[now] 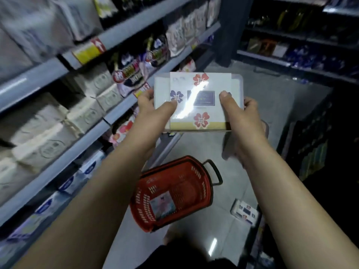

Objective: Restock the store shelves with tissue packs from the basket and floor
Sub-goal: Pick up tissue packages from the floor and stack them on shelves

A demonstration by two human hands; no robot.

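One tissue pack (200, 84) between left hand (153, 107) and right hand (240, 111), thumbs atop.

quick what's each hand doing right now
Left hand: holding the flowered tissue pack by its left edge.
Right hand: holding the same pack by its right edge.

The left hand (155, 107) and right hand (240, 109), both above the red slotted plastic basket (194, 193), are bare, each thumb ending in a short, plain nail. The left forearm (108, 183) and right forearm (272, 183) flanking the basket are bare too. Below the basket a dark, black-looking garment (174, 258) covers the body; its cut is too dim to tell.
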